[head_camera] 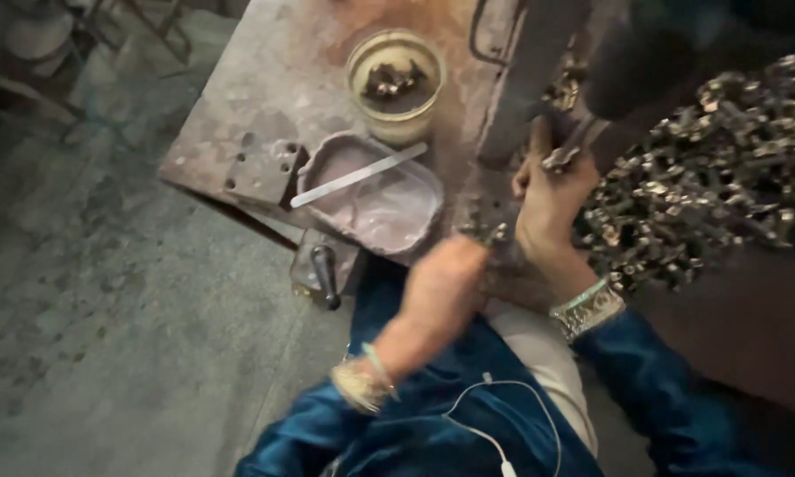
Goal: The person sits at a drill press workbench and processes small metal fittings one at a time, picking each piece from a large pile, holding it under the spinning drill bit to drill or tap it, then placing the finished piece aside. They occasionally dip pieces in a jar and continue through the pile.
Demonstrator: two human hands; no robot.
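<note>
My left hand point(441, 284) is blurred at the near edge of the rusty metal table point(265, 97), fingers curled around a small metal piece point(496, 235). My right hand point(552, 194) is raised beside a dark upright machine part point(539, 79) and pinches another small metal piece point(563, 157) against it. A big heap of small brass-coloured metal parts point(715, 177) lies just right of my right hand. Both wrists wear bracelets, and the sleeves are blue.
A round tin point(395, 81) with several metal bits stands at the back of the table. In front of it sits a shallow dish of pale liquid point(375, 194) with a flat metal strip point(357, 174) across it. A dark-handled tool point(325, 274) hangs below the edge. Concrete floor lies to the left.
</note>
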